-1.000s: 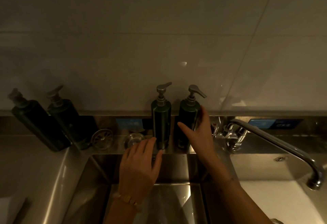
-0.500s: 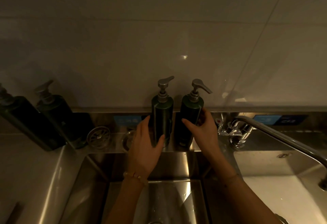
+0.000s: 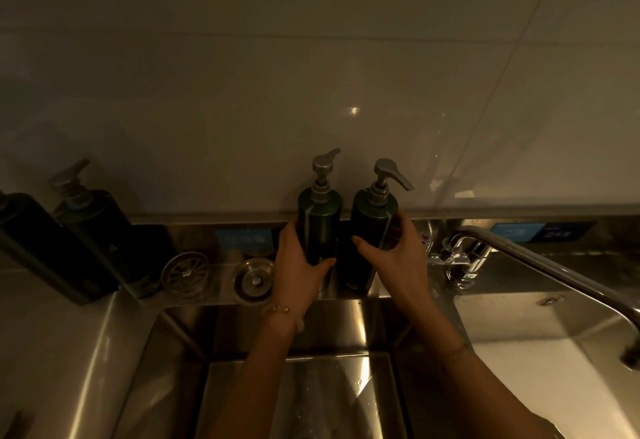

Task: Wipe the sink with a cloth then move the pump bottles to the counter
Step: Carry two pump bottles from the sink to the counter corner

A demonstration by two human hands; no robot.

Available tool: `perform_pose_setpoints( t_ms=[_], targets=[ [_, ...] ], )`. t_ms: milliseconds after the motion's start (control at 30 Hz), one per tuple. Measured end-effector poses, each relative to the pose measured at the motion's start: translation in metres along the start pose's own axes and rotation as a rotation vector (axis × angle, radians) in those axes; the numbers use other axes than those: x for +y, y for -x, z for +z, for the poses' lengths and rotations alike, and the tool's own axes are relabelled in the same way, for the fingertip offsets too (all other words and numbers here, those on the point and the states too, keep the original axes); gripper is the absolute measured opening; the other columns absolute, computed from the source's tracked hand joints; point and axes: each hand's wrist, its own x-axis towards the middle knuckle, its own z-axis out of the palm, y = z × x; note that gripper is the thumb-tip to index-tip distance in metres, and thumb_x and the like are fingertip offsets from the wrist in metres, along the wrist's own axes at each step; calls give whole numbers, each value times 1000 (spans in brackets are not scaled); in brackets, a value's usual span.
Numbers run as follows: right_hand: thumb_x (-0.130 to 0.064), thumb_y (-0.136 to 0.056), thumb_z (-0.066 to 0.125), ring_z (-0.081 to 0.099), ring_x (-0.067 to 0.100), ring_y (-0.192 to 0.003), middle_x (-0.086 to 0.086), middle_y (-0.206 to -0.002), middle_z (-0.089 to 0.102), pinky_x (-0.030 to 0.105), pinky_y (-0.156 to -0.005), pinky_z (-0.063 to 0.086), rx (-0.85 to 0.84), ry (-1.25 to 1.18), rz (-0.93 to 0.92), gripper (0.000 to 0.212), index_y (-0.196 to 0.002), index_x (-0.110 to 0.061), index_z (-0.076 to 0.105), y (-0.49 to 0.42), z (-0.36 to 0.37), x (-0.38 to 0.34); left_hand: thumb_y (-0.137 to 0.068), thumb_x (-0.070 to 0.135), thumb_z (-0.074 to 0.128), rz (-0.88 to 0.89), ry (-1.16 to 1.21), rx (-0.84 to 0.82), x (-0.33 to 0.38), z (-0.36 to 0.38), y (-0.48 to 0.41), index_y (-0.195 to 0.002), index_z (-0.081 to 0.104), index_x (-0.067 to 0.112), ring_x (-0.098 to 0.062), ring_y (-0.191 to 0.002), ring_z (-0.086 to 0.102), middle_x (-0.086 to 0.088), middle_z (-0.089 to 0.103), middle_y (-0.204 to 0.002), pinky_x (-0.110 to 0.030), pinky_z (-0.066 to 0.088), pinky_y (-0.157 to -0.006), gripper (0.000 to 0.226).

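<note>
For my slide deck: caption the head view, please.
Left hand grips one dark green pump bottle, right hand its twin, behind the stainless steel sink.

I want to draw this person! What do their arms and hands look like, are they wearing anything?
No sleeves or gloves show anywhere. The left hand has a thin gold-coloured bracelet at its wrist. The right hand has a very thin band at its wrist, too dim to describe.
</note>
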Motion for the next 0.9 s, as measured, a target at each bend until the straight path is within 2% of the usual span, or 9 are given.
perform_pose_setpoints(
  t_ms=[167,267,367,433,567,633,733,833,900],
  targets=[
    [-21,-69,78,56,11,-104,-2,-119,58,25,-85,45,31,-23,-3,62,-123,-20,48,5,-10,-8,-64,7,83,-3,-29,16,2,1,-2,-126,44,5,-17,-114,47,-10,46,-125,-22,36,-94,74],
    [-21,-69,78,55,11,-105,-2,-120,57,24,-84,44,28,-13,-28,63,-123,-18,47,8,-19,-15,-64,9,83,-3,-22,28,0,-2,1,-127,44,6,-19,-115,49,-11,47,-125,-28,39,-97,74],
    [-22,-69,78,54,10,-104,-5,-118,56,21,-83,42,23,-10,-40,63,-124,-19,47,14,-28,-22,-65,12,82,-13,26,-7,3,-7,9,-127,43,18,-20,-117,51,-7,53,-126,-41,43,-99,72],
    [-21,-69,78,52,7,-102,-9,-114,54,15,-79,39,21,-15,-43,62,-123,-21,47,19,-34,-28,-67,13,81,-10,50,-22,8,-11,17,-123,42,26,-19,-116,52,-5,55,-125,-42,45,-98,70],
    [-18,-69,78,49,-8,-92,-19,-104,50,7,-74,36,-4,-42,-51,58,-116,-28,44,35,-48,-42,-69,10,80,23,74,-10,28,-22,31,-117,41,30,-11,-111,52,8,54,-113,-31,44,-93,65],
    [-18,-69,78,46,-14,-90,-25,-101,48,7,-74,36,-14,-52,-57,58,-112,-33,42,45,-57,-49,-68,7,79,50,93,18,43,-30,41,-115,43,29,-10,-107,53,9,55,-110,-28,44,-91,64],
    [-17,-70,77,48,-6,-95,-20,-108,49,13,-79,39,-38,-85,-54,61,-116,-32,41,60,-71,-61,-69,7,79,74,119,47,63,-43,58,-117,45,28,-11,-105,57,7,58,-111,-27,47,-89,63],
    [-16,-69,77,48,4,-106,-16,-112,49,25,-88,41,-36,-112,-59,62,-118,-31,43,75,-87,-75,-70,9,78,88,119,53,84,-57,81,-117,45,30,2,-93,57,13,57,-105,-9,46,-75,61],
    [-17,-69,77,48,5,-107,-16,-113,49,29,-90,42,-37,-116,-71,62,-120,-28,44,86,-97,-83,-70,8,78,97,105,65,96,-64,98,-118,46,29,11,-85,53,18,56,-100,-3,44,-66,61]
  ],
)
